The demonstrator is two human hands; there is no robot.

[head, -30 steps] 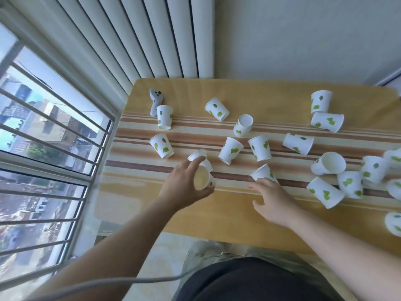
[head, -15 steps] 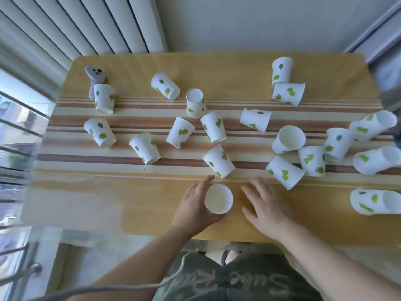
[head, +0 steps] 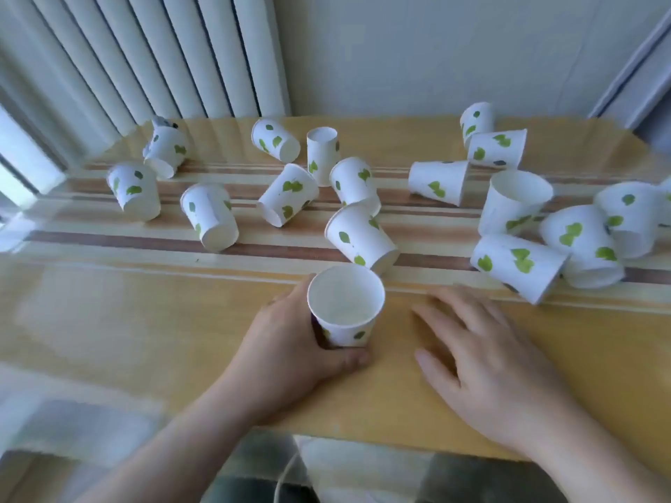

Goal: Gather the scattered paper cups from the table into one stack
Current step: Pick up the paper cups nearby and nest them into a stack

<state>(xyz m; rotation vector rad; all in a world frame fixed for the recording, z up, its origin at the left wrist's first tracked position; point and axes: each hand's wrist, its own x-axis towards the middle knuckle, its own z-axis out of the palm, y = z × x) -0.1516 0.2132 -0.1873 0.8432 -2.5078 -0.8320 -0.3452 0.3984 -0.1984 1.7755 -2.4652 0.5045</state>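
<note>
White paper cups with green leaf prints (head: 210, 216) lie tipped across the striped surface (head: 109, 314). Near its front edge, the left hand (head: 290, 346) grips an upright, empty cup (head: 345, 306). The right hand (head: 486, 361) rests flat beside it, fingers spread, holding nothing.

Open near strip, crowded stripes beyond

Bare tabletop (head: 152, 321) lies left of the hands; tipped paper cups (head: 357, 237) crowd the striped band behind, tightest in the right cluster (head: 581, 234).
</note>
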